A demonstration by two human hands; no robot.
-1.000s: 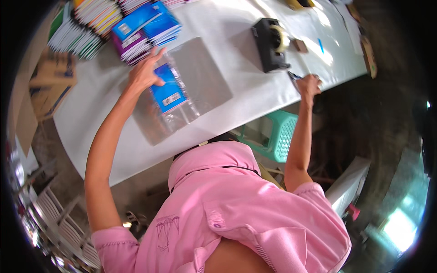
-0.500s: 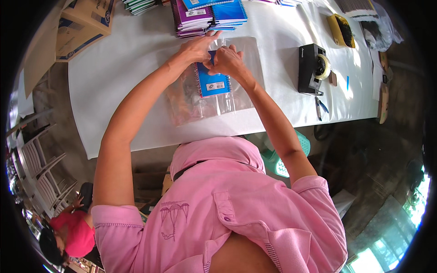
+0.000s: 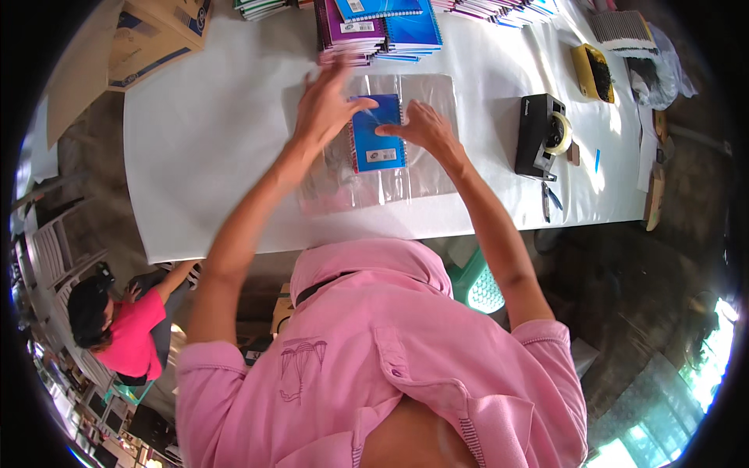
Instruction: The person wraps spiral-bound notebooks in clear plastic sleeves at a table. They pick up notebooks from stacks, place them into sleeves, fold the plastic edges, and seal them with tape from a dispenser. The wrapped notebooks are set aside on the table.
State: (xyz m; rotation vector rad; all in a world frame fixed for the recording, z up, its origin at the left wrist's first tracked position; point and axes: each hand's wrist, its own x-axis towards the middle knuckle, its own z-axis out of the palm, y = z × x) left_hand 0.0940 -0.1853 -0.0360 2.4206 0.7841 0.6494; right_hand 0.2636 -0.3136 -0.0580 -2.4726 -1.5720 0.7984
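Observation:
A blue spiral notebook [image 3: 378, 139] with a white label lies on a clear plastic sheet [image 3: 431, 187] in front of me. Over its left edge is my left hand [image 3: 324, 109], its fingers spread and a little blurred, the thumb reaching across the cover's upper part. From the other side comes my right hand [image 3: 425, 127], its thumb laid over the cover and its fingers apart from the thumb. Neither hand grips anything. Just beyond the left fingertips stand stacked purple notebooks [image 3: 334, 40] and blue notebooks [image 3: 412, 35].
To the right on the white-covered table [image 3: 187, 171] stand a black tape dispenser [image 3: 534, 132], pliers [image 3: 546, 201] and a yellow container [image 3: 587, 74]. A cardboard box [image 3: 152, 43] sits far left. Behind the left table edge is a person in a pink shirt [image 3: 133, 339].
My hands have moved apart from their close position at the notebook's top, the left one leftward and the right one rightward, uncovering more of the blue cover.

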